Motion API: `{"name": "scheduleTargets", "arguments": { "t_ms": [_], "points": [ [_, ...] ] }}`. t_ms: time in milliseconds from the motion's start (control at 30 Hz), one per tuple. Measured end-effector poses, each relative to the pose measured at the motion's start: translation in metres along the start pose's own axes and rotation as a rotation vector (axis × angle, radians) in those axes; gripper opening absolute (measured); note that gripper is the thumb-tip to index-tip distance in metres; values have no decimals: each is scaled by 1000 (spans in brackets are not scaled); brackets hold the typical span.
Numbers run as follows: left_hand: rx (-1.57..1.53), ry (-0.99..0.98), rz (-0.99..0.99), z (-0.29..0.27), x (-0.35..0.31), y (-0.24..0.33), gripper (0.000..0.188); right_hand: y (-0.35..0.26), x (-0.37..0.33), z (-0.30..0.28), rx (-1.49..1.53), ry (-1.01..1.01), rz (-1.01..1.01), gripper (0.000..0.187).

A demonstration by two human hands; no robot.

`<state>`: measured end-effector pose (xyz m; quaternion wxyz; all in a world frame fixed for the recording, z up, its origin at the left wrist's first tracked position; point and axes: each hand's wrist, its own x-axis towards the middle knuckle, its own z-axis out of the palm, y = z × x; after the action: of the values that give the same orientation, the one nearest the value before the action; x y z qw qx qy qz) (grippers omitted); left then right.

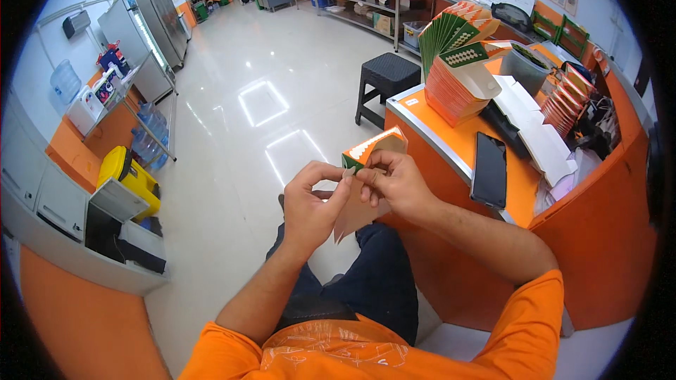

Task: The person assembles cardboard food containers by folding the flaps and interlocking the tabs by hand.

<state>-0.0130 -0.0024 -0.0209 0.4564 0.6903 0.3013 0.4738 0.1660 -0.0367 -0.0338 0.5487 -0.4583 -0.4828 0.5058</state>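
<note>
Above my lap I hold a partly folded cardboard box [380, 142], orange and green outside and plain inside. My left hand [313, 200] pinches a small pale flap at the box's near corner between thumb and fingers. On the other side, my right hand [396, 181] grips the box's edge, its thumb close to the left one. A loose panel of the box hangs down below my hands. To the right, a stack of similar orange and green boxes [456, 91] stands fanned out on the orange counter [429, 121].
A dark phone [489, 169] lies on the counter near my right forearm. Behind it are a white cardboard piece [535, 130], a grey bin [524, 70] and more nested boxes [565, 102]. A black stool [387, 74] stands ahead; a yellow bin [130, 176] is at left.
</note>
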Motion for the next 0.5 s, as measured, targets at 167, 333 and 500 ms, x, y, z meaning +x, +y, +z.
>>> {"name": "scheduleTargets", "arguments": {
  "t_ms": [167, 333, 500],
  "points": [
    [-31, -28, -24, -1, 1, -14, 13, -1, -4, 10, 19, 76, -29, 15],
    [-26, -41, -39, -1, 2, -14, 14, 2, -5, 5, -46, 109, 0, 14],
    [-28, -63, -27, -6, 3, -19, 15, 3, -3, 3, -48, 86, -24, 15]
  ]
}}
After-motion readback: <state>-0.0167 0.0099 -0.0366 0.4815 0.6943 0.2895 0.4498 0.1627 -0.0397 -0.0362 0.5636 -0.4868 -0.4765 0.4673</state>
